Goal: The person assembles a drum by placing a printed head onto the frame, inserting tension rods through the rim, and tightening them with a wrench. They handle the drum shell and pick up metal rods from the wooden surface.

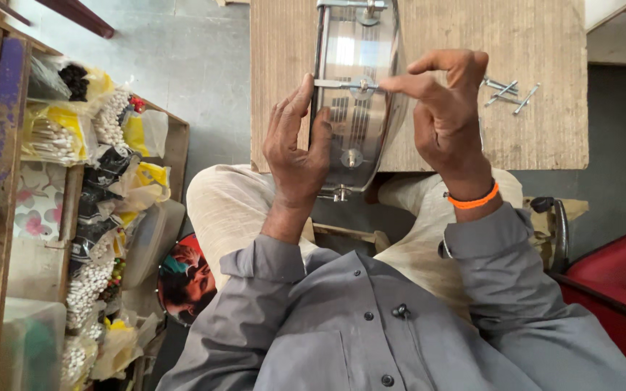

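A shiny metal drum-like shell (356,108) with round lugs and rods stands on edge against a wooden board (537,87). My left hand (295,156) grips the shell's left rim, thumb and fingers spread along it. My right hand (447,116), with an orange band at the wrist, pinches a thin metal rod (342,85) at a round lug on the shell's face. I wear a grey shirt and light trousers.
Several loose metal bolts (508,93) lie on the board to the right of my right hand. Wooden shelves (9,217) at left hold bags of white and yellow small parts (92,282). A red seat (617,275) is at right.
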